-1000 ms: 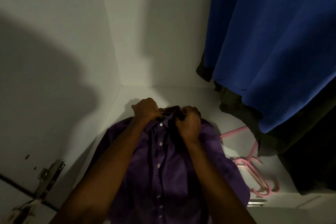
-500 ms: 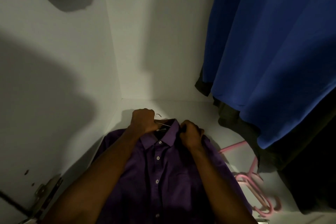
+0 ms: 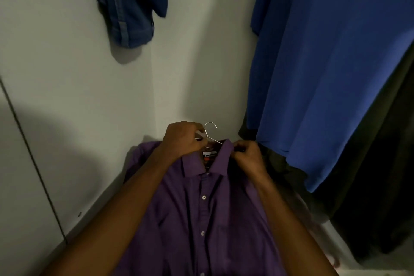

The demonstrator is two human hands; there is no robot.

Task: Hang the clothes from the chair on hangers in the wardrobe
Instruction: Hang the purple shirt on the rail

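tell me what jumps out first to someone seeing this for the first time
The purple shirt fills the lower middle, with the left hand gripping the wire hanger at its collar and the right hand pinching the collar's other side. A big blue garment hangs down the right side over darker clothes, and a denim piece hangs at the top left against the white wardrobe wall.

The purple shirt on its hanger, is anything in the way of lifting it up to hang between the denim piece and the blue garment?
Nothing visible blocks it. The purple shirt, its hanger held by the left hand, sits below an open gap between the denim garment and the blue garment. The rail itself is out of view.
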